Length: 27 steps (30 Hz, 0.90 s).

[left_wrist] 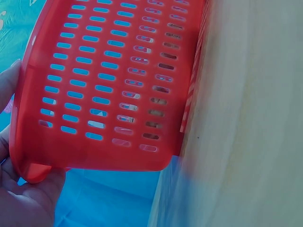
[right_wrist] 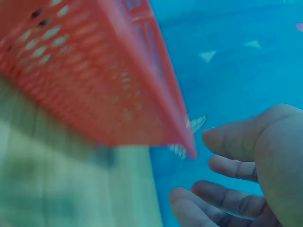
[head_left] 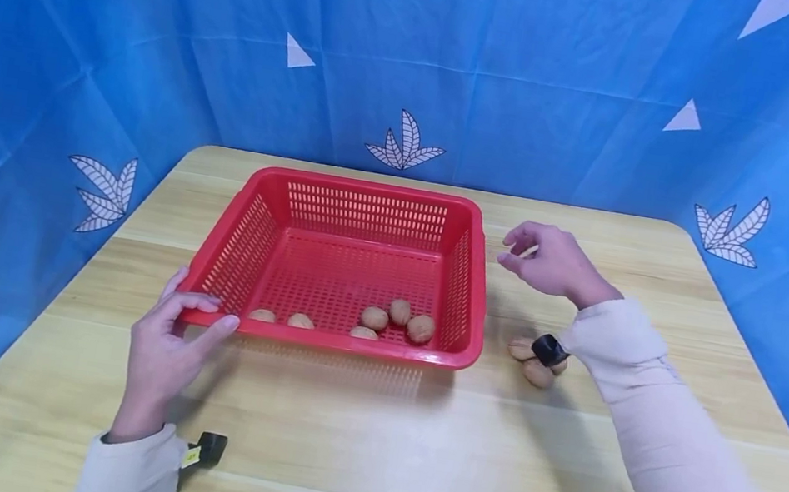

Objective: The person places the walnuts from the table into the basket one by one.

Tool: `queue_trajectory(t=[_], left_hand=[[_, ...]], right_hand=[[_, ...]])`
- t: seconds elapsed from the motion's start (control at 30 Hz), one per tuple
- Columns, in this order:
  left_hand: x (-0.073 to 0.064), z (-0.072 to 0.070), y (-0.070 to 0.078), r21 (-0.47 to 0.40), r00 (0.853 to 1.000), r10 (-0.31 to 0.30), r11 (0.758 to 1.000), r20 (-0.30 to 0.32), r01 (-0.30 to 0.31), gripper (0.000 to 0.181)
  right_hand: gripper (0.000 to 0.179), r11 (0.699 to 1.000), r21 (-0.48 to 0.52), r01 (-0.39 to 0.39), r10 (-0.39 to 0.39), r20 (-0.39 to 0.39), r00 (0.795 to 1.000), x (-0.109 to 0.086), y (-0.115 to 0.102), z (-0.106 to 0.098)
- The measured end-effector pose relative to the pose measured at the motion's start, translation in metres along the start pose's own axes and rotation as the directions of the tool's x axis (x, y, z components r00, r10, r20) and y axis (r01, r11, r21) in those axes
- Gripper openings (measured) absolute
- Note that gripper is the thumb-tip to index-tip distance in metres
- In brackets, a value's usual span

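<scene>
My left hand [head_left: 172, 345] grips the near left corner of a red plastic basket [head_left: 343, 342], thumb over the rim. In the left wrist view, the fingers hold that rim beside the slotted wall [left_wrist: 90, 156]. Several walnuts [head_left: 420, 329] lie inside along the basket's near side, some partly hidden by the rim. Just off the right rim, my right hand [head_left: 551, 261] hovers above the table with loosely bent fingers and nothing in them. The right wrist view has the same hand [right_wrist: 279, 165] apart from the basket wall.
More walnuts [head_left: 538, 374] sit in a small cluster on the wooden table [head_left: 367, 444], right of the basket, partly covered by the right wrist's black camera [head_left: 550, 350]. A blue patterned cloth [head_left: 540, 73] hangs behind the table and along its sides.
</scene>
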State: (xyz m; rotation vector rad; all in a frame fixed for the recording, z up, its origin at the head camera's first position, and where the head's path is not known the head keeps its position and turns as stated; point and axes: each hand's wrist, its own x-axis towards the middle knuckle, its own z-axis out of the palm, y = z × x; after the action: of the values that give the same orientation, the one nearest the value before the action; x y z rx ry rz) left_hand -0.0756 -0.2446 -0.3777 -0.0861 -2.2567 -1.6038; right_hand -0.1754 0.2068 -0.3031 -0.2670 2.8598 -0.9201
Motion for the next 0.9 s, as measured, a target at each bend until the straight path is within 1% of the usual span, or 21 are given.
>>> queue_trajectory(t=[0.13,0.23,0.3,0.37,0.43,0.5,0.6,0.67,0.73,0.8,0.9], left_hand=[[0.000,-0.001,0.001,0.002,1.000,0.006,1.000,-0.005,-0.006,0.022],[0.000,-0.002,0.001,0.003,1.000,0.015,1.000,-0.008,-0.015,0.021],[0.000,-0.003,0.001,0.000,1.000,0.016,1.000,-0.010,-0.016,0.021],[0.000,-0.003,0.002,0.004,1.000,0.019,1.000,-0.012,-0.019,0.021],[0.000,-0.004,0.002,0.006,1.000,0.012,1.000,-0.016,-0.012,0.021],[0.000,-0.004,0.002,0.016,1.000,0.003,1.000,-0.018,-0.003,0.022],[-0.001,-0.003,0.002,0.022,1.000,-0.011,1.000,-0.018,0.012,0.022],[-0.001,-0.003,0.002,0.027,1.000,-0.018,0.999,-0.015,0.018,0.022],[-0.001,-0.002,0.001,0.020,1.000,-0.021,1.000,-0.012,0.021,0.022],[-0.001,-0.001,0.001,0.012,1.000,-0.019,1.000,-0.010,0.019,0.022],[0.000,0.001,-0.001,-0.005,1.000,-0.011,1.000,-0.007,0.011,0.022]], right_hand=[[0.032,0.999,-0.041,-0.011,0.013,0.038,0.999,-0.009,0.019,0.001],[0.032,0.996,-0.093,0.000,0.009,0.096,0.995,-0.015,0.032,0.005],[0.032,0.992,-0.121,0.028,-0.010,0.149,0.989,-0.018,0.038,0.008],[0.031,0.989,-0.136,0.062,-0.032,0.212,0.977,-0.020,0.042,0.010],[0.030,0.988,-0.128,0.080,-0.041,0.277,0.960,-0.023,0.044,0.013],[0.029,0.991,-0.108,0.074,-0.033,0.338,0.940,-0.025,0.045,0.015],[0.031,0.997,-0.072,0.038,-0.006,0.406,0.914,-0.028,0.046,0.020],[0.032,0.999,-0.046,0.009,0.012,0.434,0.901,-0.030,0.048,0.022],[0.033,1.000,-0.019,0.002,0.007,0.452,0.892,-0.031,0.049,0.025],[0.032,1.000,-0.002,0.000,0.001,0.464,0.886,-0.032,0.052,0.027],[0.030,1.000,-0.008,0.007,-0.003,0.470,0.883,-0.033,0.055,0.029]])
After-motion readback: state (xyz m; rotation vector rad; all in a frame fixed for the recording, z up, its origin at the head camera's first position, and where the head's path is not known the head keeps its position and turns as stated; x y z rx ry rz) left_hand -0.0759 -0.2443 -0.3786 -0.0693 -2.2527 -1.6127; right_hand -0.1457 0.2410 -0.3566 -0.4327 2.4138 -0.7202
